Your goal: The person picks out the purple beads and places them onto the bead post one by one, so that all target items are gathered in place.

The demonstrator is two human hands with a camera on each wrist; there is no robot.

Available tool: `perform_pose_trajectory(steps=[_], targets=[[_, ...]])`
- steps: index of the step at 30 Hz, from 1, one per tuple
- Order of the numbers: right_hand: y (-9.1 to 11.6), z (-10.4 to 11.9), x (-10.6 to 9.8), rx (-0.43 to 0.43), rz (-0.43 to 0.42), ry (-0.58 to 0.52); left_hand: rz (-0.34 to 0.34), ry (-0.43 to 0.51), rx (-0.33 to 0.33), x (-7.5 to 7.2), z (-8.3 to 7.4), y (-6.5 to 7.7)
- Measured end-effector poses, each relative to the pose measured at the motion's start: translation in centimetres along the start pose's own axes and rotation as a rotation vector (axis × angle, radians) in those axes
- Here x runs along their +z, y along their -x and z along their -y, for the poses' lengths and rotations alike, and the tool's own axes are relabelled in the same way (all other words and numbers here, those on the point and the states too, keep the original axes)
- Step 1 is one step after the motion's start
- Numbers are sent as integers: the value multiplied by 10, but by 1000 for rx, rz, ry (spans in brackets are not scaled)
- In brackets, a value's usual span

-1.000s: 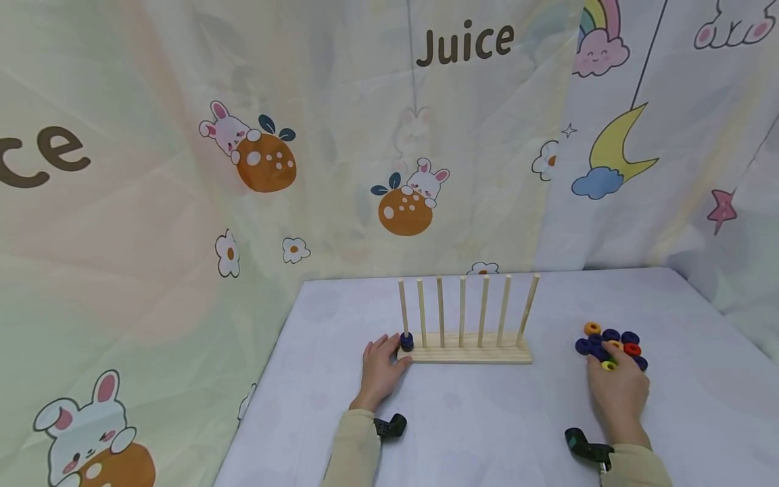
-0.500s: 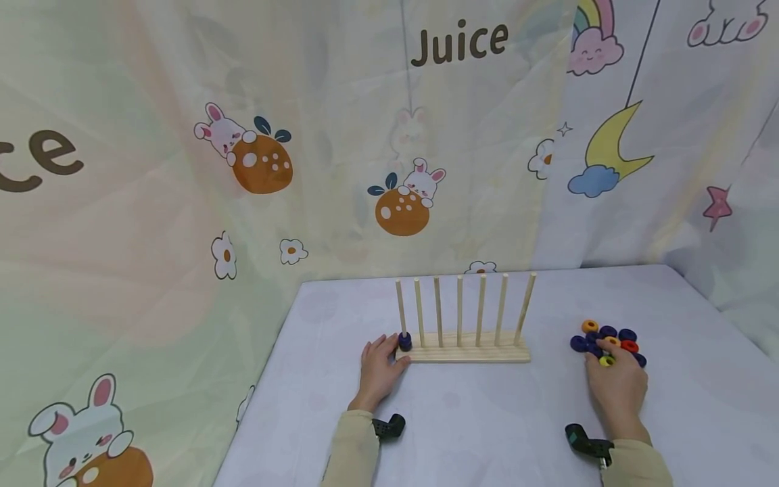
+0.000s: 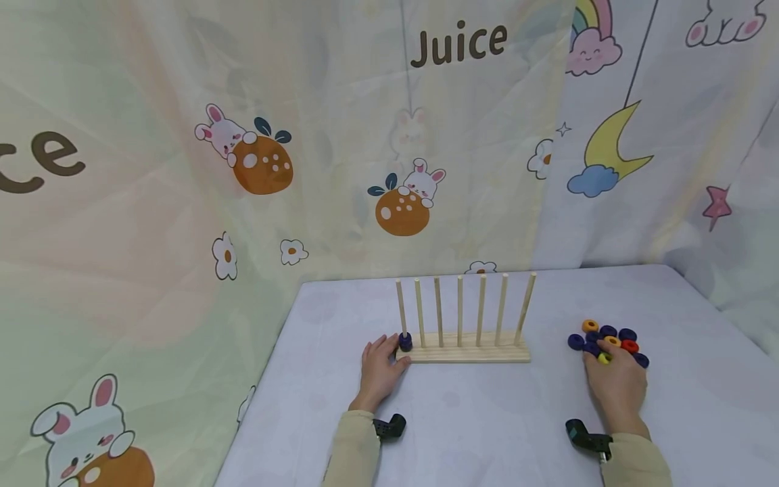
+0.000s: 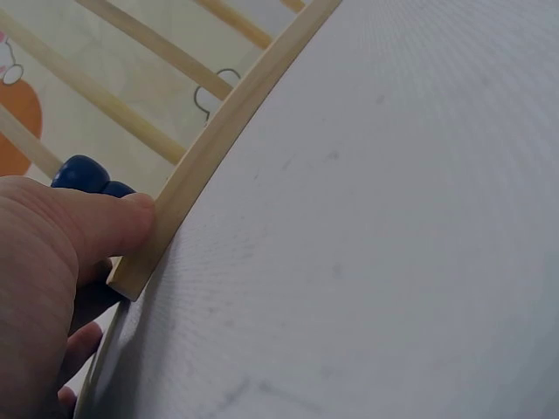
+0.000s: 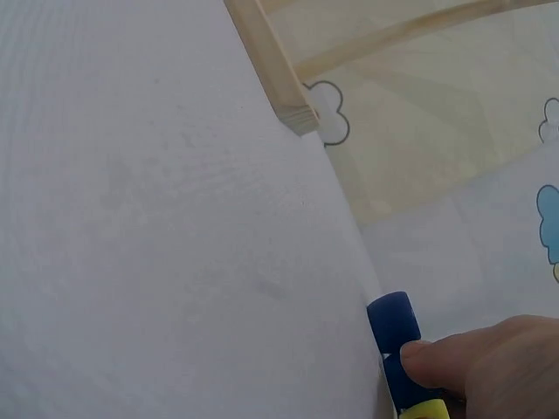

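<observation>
A wooden peg rack [image 3: 468, 354] with a row of upright pegs stands on the table. Two dark blue beads [image 3: 405, 341] are stacked on its leftmost peg. My left hand [image 3: 379, 373] grips that end of the base, thumb [image 4: 122, 220] along the front edge and fingers around the end. To the right, my right hand [image 3: 616, 384] reaches into a cluster of loose beads. Its thumb and index finger pinch a blue bead [image 3: 591, 349] at the cluster's near left; the right wrist view shows the thumb against the blue bead [image 5: 404, 381], beside a yellow one [image 5: 426, 410].
Around the right hand lie more blue beads [image 3: 627, 334], an orange bead [image 3: 589, 326] and a red bead [image 3: 630, 346]. White cloth covers the table [image 3: 487, 419]. A printed curtain [image 3: 341, 135] hangs behind it. Each wrist carries a small black camera.
The right hand has shifted slightly left, and the blue and yellow beads near its fingertips have shifted a little with it. The left hand and the rack stay put.
</observation>
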State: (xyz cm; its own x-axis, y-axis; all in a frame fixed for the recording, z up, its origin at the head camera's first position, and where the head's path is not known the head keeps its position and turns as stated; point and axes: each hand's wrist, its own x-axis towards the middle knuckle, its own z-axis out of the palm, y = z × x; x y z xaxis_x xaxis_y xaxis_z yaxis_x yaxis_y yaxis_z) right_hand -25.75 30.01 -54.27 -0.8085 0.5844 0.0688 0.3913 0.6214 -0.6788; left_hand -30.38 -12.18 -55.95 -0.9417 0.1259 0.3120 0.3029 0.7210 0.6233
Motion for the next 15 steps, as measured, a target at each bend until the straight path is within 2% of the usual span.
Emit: perform_pose_trajectory(steps=[15], targets=[[0, -3, 2, -45, -14, 25, 6, 18, -15, -2, -4, 1]])
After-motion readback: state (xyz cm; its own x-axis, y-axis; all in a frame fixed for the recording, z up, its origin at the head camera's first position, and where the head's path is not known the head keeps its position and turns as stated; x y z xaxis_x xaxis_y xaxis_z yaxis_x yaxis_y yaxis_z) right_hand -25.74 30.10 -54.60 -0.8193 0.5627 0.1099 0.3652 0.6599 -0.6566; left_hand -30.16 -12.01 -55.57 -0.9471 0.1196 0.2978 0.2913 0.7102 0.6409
